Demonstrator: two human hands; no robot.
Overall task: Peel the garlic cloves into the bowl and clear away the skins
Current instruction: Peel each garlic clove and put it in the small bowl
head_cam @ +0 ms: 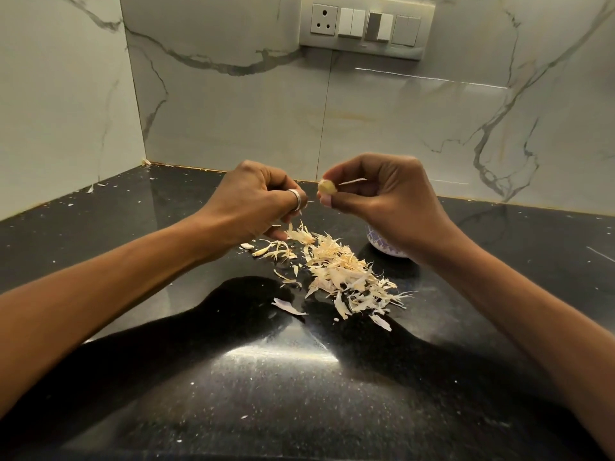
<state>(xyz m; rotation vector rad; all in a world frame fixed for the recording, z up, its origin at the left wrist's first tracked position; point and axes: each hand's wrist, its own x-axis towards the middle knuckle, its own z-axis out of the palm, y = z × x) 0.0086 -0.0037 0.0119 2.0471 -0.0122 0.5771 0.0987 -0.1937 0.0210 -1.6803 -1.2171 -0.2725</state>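
My right hand (376, 197) pinches a pale garlic clove (326, 187) between thumb and fingers, held above the black counter; a thin strip of skin sticks out beside it. My left hand (256, 204), wearing a silver ring, hovers with curled fingers just left of the clove, its fingertips low over the skins; whether it holds a scrap I cannot tell. A heap of dry garlic skins (346, 274) lies on the counter below both hands. The small white and purple bowl (382, 242) sits behind my right wrist, mostly hidden.
The black speckled counter (266, 377) meets marble wall tiles at the back and left, forming a corner. A switch and socket plate (366, 26) is on the back wall. A loose clove piece (247, 246) and stray skin bits (288, 306) lie near the heap.
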